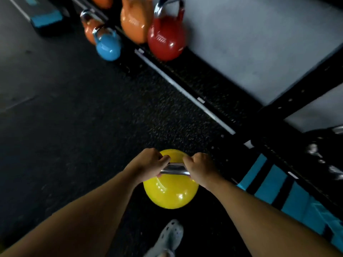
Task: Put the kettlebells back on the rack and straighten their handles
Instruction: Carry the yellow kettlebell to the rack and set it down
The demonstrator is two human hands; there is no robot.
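A yellow kettlebell [171, 193] with a chrome handle hangs low in the middle of the view, above the dark rubber floor. My left hand [148, 163] grips the left end of its handle and my right hand [199, 168] grips the right end. The low black rack [185, 89] runs diagonally from top left to lower right. On it stand a red kettlebell [167, 38] and an orange kettlebell [134, 20]. A blue kettlebell [107, 45] and a smaller orange kettlebell [88, 27] sit on the floor in front of the rack.
A black upright post [300, 93] crosses the rack at the right. Blue and black step platforms lie at the lower right [278, 191] and top left [46, 18]. My grey shoe [169, 236] is below the kettlebell. A grey wall rises behind the rack.
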